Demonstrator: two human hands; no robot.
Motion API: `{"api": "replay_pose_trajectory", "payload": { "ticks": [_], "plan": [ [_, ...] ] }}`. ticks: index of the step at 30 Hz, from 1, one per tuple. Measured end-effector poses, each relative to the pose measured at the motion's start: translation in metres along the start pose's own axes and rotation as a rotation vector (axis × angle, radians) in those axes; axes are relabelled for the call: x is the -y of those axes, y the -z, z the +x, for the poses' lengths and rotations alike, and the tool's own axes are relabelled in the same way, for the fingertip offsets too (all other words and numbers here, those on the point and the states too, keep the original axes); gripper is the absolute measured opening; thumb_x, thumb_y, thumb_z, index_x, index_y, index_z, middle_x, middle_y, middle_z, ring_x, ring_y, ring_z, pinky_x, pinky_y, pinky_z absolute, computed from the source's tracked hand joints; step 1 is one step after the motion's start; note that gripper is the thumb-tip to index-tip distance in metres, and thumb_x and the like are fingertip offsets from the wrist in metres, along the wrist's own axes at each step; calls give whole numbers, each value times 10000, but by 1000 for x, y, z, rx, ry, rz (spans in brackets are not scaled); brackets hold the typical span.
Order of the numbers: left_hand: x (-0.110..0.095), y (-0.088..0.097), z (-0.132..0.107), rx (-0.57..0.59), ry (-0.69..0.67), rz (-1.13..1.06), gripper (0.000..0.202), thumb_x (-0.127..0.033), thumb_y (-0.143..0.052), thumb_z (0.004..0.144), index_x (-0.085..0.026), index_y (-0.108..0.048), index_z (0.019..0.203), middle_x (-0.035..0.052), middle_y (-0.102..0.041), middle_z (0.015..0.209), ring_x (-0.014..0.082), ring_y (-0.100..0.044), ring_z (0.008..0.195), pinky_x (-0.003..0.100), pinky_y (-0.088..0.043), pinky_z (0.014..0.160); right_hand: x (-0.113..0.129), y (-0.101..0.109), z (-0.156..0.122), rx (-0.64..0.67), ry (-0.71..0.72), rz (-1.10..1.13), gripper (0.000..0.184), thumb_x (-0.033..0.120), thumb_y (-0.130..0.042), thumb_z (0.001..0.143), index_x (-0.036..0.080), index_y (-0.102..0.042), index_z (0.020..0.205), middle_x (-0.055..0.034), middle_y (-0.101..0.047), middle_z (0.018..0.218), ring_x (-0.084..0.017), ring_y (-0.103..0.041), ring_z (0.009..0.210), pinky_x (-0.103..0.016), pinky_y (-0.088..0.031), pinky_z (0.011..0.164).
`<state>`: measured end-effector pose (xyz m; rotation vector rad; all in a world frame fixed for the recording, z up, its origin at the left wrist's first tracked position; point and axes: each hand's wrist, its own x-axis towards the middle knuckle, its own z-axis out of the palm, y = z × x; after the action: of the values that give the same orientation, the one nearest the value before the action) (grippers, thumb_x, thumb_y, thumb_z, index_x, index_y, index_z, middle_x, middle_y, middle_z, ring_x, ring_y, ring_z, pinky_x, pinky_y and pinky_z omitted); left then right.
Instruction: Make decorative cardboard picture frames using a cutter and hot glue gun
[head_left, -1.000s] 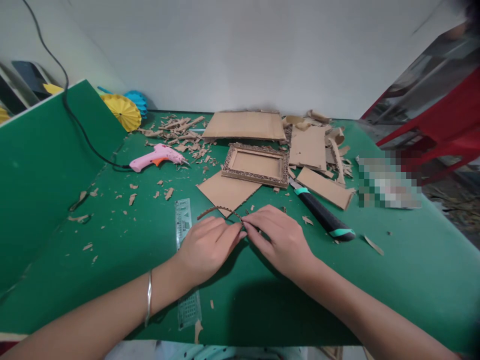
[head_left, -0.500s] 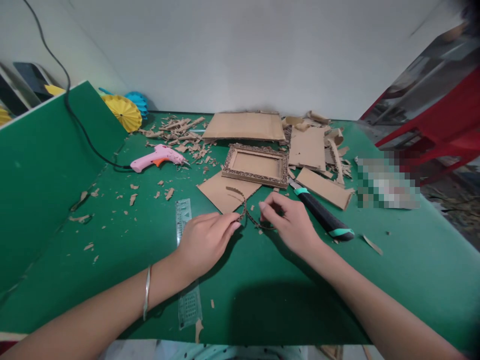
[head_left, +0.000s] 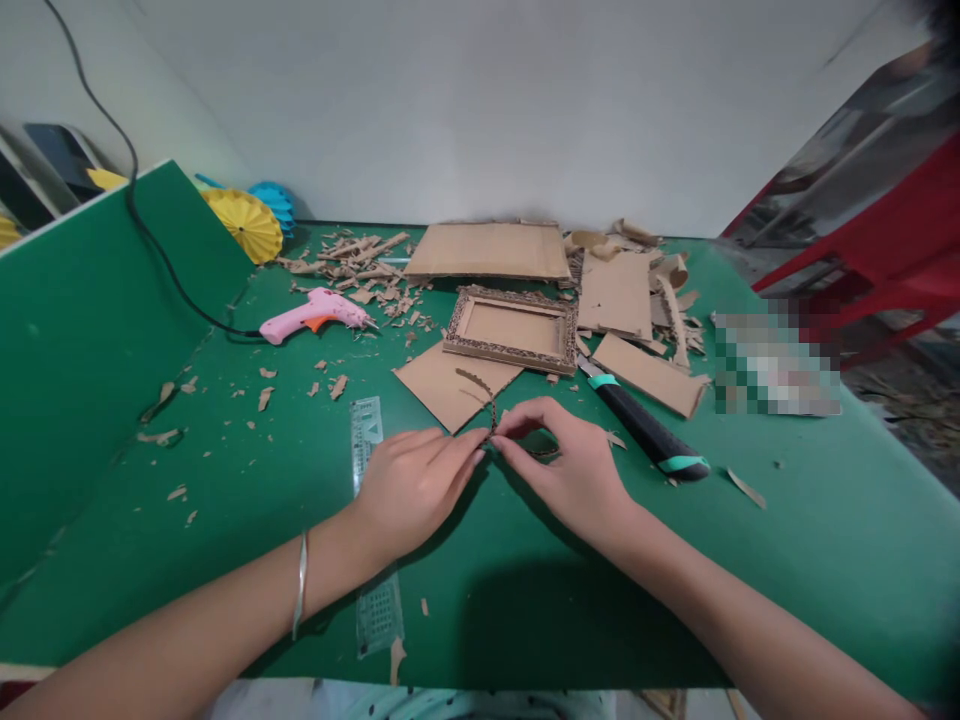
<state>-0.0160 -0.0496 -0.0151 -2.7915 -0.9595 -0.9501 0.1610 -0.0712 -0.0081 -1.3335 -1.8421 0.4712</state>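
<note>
Between my hands is a thin, curled strip of corrugated cardboard (head_left: 494, 412). My left hand (head_left: 420, 485) pinches it between thumb and fingers. My right hand (head_left: 574, 465) has its thumb and forefinger pinched on the strip close to the left fingertips, and one end curves under its palm. Just beyond lies a flat cardboard piece (head_left: 442, 385), with a small cardboard frame (head_left: 510, 330) edged in corrugated strips resting at its far corner. A black and teal utility knife (head_left: 641, 420) lies right of my right hand. Under my left wrist runs a clear ruler (head_left: 379, 615).
A pink glue gun (head_left: 319, 313) with a black cord (head_left: 169, 260) lies at the left. Cardboard scraps (head_left: 360, 265) are strewn at the back, beside larger cardboard sheets (head_left: 487, 252). A green panel (head_left: 112, 320) stands at the left; a red chair (head_left: 885, 240) is at the right.
My right hand has moved left toward my left hand, and its thumb and forefinger have closed on the strip. The left hand has stayed nearly in place.
</note>
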Motion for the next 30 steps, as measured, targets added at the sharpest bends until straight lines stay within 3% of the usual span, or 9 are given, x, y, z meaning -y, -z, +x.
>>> {"api": "replay_pose_trajectory", "payload": {
  "ticks": [5,9,15,17,19,23,30],
  "plan": [
    [0,0,0,8,7,-47,216,-188,-431,884,-112,-613,974,27,-642,636,122,-549,523,231,-404,496,3,-1,-2,-41,-33,109,124,139,-566,770,225,-506,836,-11,-624,803,-139,-610,722,-272,-493,658],
    [-2,1,0,31,74,-191,214,-189,-443,876,-114,-623,965,36,-642,643,126,-565,547,238,-430,527,1,-1,-2,16,-36,160,133,149,-558,790,228,-459,832,-2,-595,790,-129,-594,731,-264,-480,663],
    [-1,6,11,292,692,-1064,237,-250,-422,889,-126,-622,914,-32,-554,472,87,-510,420,185,-396,424,-1,0,-2,47,231,157,207,54,-446,818,235,-355,771,-7,-563,782,-127,-545,754,-264,-450,642],
    [2,7,14,288,782,-1193,222,-253,-441,879,-124,-621,903,-38,-543,466,79,-496,415,178,-392,420,0,1,-2,28,256,146,202,66,-479,810,236,-376,774,-5,-577,756,-136,-551,741,-260,-443,613],
    [3,8,14,245,768,-1152,209,-256,-466,867,-126,-621,921,-36,-554,486,78,-503,440,180,-410,445,0,3,-2,-14,194,112,180,111,-544,796,236,-415,797,-1,-588,730,-137,-563,704,-252,-439,578],
    [1,9,10,195,602,-841,215,-265,-467,871,-151,-623,966,-32,-591,532,80,-527,477,188,-427,490,2,3,-2,-99,83,91,179,115,-568,783,230,-472,881,-9,-623,797,-126,-602,721,-247,-476,620],
    [-3,6,2,78,240,-438,219,-223,-453,882,-139,-609,1011,15,-655,658,117,-605,609,224,-468,584,3,0,-5,-156,134,8,199,114,-595,757,222,-508,899,-2,-646,798,-121,-636,705,-218,-513,593]
  ]
}}
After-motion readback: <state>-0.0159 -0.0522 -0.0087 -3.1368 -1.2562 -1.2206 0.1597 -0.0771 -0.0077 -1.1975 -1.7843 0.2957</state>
